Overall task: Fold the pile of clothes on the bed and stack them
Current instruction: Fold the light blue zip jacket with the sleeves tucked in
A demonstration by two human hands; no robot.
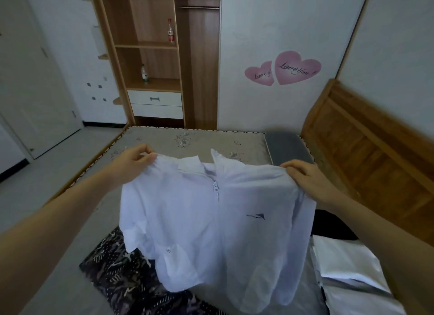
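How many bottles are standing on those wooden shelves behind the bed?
2. A red-labelled bottle stands on the upper shelf of the wooden shelf unit, and a green-labelled bottle stands on the shelf below, just above the white drawers. Others may sit out of view.

The white jacket [211, 223] we hold up hides most of the patterned garment [117, 274] and the black garment [328, 223] behind it. We cannot read its small chest logo [256, 216]. The white clothes [347, 267] at lower right run off the frame's edge. The bottle labels [171, 33] on the shelves are too small to read.
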